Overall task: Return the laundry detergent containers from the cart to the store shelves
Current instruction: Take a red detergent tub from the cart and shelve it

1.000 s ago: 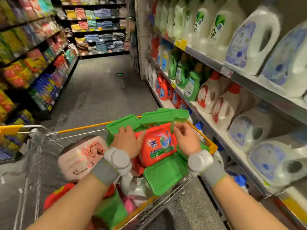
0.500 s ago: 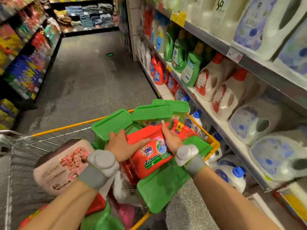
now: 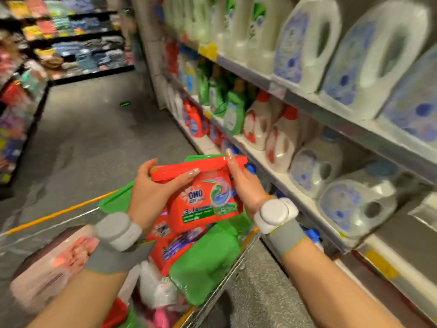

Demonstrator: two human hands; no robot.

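Note:
A red OMO detergent pod box with a red lid is held up above the shopping cart. My left hand grips its left side, thumb across the front under the lid. My right hand grips its right side, a finger up on the lid's edge. Below it, the cart holds more red boxes, green-lidded tubs and a pink pack. The store shelves run along the right with white, green and red detergent jugs.
An aisle of grey floor stretches ahead, with a small green object lying on it. Shelves of colourful packs line the left side, and folded textiles fill the far end. The cart's yellow rim crosses in front.
Both hands have lifted the red OMO box up out of the cart, clear of the green tubs. The view has swung up and right toward the shelves.

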